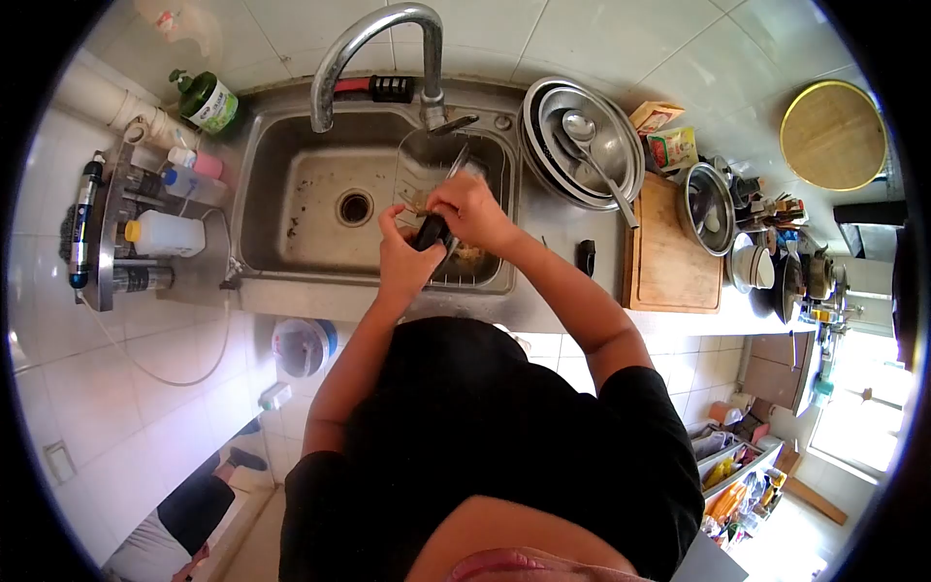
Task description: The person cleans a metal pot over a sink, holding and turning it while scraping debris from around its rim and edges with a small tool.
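Holding a dark item (pixel 433 231) over the rack (pixel 419 175)

Both hands meet at the sink (pixel 320 179), above its right side, with the dark item between them. The left hand (pixel 405 254) wraps the item from below and the left, thumb and fingers closed on it, probably to steady it. The right hand (pixel 469 210) is curled with its fingertips at the item's upper end; I cannot tell whether it truly grasps it or pinches something smaller, since the knuckles hide the contact. Pale scraps (pixel 470 252) lie beneath, so working here likely lets bits fall inside the basin.

The tap (pixel 433 63) rises behind, its spout turned to the left, apparently leaving room for the hands. The drain (pixel 355 207) lies left of them, uncovered. On the counter to the right, nested bowls (pixel 536 121) seem stacked to save room, a ladle (pixel 579 124) resting inside with its handle over the rim, near the board (pixel 669 267).
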A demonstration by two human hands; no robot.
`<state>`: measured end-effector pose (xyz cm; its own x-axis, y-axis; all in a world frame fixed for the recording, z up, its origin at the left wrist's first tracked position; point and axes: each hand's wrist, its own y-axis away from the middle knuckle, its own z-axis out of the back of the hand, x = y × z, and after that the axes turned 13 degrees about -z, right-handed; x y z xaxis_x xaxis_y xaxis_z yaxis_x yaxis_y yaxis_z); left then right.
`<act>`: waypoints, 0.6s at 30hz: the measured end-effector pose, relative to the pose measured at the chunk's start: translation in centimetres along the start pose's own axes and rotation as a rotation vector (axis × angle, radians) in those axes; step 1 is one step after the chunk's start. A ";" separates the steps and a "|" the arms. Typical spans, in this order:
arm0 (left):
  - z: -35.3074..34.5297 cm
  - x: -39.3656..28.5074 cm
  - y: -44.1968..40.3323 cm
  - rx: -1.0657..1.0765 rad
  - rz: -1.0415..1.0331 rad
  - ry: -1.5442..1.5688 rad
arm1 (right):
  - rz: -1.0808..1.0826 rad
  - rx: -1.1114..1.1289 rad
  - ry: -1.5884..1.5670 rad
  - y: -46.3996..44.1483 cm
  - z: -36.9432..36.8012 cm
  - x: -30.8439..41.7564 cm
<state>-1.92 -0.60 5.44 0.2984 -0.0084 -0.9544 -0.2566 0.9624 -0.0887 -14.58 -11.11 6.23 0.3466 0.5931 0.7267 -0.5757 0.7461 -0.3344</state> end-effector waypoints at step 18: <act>0.6 1.6 0.2 -0.041 -0.036 0.191 | -0.577 -0.165 -0.430 -1.2 -1.4 -8.2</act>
<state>-0.93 -0.21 4.10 0.1289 -0.0978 -0.9868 -0.2876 0.9487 -0.1316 -15.73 -16.51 -0.17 0.2206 -0.0531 0.9739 -0.2589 0.9595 0.1109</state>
